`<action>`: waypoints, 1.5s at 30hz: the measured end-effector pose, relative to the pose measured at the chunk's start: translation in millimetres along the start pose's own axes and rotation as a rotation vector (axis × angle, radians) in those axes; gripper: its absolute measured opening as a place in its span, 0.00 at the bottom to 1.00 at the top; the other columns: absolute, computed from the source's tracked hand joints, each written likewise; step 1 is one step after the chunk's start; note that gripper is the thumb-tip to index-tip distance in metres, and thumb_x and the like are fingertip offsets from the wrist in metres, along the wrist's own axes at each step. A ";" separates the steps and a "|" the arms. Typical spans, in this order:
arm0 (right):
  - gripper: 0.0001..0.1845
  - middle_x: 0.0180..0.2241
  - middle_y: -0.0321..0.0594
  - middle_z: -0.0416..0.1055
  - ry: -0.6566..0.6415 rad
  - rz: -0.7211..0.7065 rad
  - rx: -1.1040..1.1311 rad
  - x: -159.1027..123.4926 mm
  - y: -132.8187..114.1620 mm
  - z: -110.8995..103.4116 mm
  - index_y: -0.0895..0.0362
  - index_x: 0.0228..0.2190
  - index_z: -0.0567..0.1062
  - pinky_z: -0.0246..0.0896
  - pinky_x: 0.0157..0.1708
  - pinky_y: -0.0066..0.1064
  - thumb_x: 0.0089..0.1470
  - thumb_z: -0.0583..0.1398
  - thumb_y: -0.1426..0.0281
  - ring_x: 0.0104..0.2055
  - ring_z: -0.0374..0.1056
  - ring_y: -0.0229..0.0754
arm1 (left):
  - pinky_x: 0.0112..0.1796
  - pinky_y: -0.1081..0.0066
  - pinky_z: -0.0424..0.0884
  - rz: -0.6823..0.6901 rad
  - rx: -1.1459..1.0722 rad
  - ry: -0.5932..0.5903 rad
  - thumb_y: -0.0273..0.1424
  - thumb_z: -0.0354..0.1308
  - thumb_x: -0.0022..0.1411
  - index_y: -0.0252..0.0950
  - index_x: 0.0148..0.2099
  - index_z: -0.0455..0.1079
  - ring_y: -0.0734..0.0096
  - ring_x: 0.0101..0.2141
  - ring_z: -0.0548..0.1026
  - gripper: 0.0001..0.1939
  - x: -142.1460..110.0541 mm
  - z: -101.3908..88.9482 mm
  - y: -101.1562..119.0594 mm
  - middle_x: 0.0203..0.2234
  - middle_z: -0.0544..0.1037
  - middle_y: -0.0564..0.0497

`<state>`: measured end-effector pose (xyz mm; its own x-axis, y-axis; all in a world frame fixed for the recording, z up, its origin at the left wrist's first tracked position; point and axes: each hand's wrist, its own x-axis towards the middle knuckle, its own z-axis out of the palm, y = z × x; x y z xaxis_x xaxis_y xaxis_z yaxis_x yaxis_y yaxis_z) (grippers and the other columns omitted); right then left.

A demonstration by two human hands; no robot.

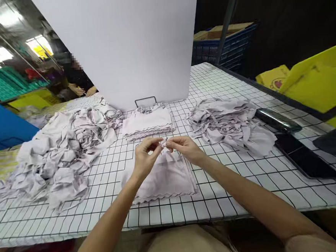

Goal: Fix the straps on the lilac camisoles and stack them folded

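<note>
My left hand (147,154) and my right hand (185,147) meet above the near stack of flat pale garments (166,178). The fingertips of each are pinched on a thin pale strap (164,144) at the top of the upper garment. Its exact shape is too small to make out. That garment lies flat with its scalloped hem towards me. Just beyond my hands sits a second neat stack of pale garments (147,123), also with wavy hems.
Crumpled pale garments (68,148) are heaped on the left; a looser pile (228,121) lies right. Beside it are a dark glossy case (278,120) and a black phone (306,155). A white panel (128,48) stands behind. Another person's hands (83,90) show far left.
</note>
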<state>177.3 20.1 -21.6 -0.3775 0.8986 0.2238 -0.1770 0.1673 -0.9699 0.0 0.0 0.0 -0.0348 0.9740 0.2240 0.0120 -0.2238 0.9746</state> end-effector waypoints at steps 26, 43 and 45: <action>0.11 0.31 0.40 0.77 -0.105 0.074 -0.105 -12.6 -2.6 -5.2 0.55 0.33 0.83 0.68 0.38 0.35 0.56 0.66 0.61 0.36 0.73 0.41 | 0.29 0.74 0.71 -0.427 -0.191 -0.119 0.34 0.75 0.47 0.32 0.28 0.78 0.77 0.23 0.72 0.12 -24.3 -1.1 2.3 0.22 0.77 0.52; 0.16 0.32 0.40 0.77 -0.068 0.145 -0.268 24.6 -3.3 -39.2 0.57 0.38 0.83 0.66 0.34 0.33 0.57 0.64 0.59 0.30 0.66 0.36 | 0.32 0.70 0.74 -0.378 -0.116 -0.021 0.35 0.71 0.50 0.34 0.27 0.79 0.72 0.26 0.76 0.09 -12.2 -25.3 0.6 0.26 0.81 0.48; 0.14 0.34 0.41 0.78 -0.083 0.079 -0.359 29.4 -0.4 -38.7 0.57 0.39 0.83 0.67 0.37 0.35 0.56 0.64 0.61 0.33 0.69 0.39 | 0.32 0.69 0.74 -0.338 -0.056 -0.026 0.35 0.70 0.51 0.34 0.27 0.79 0.71 0.26 0.76 0.09 -11.3 -25.1 0.6 0.26 0.81 0.48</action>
<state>201.4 62.1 -18.4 -0.4524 0.8808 0.1398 0.1797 0.2435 -0.9531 -24.7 -12.0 -1.8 -0.0022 0.9938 -0.1116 -0.0507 0.1113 0.9925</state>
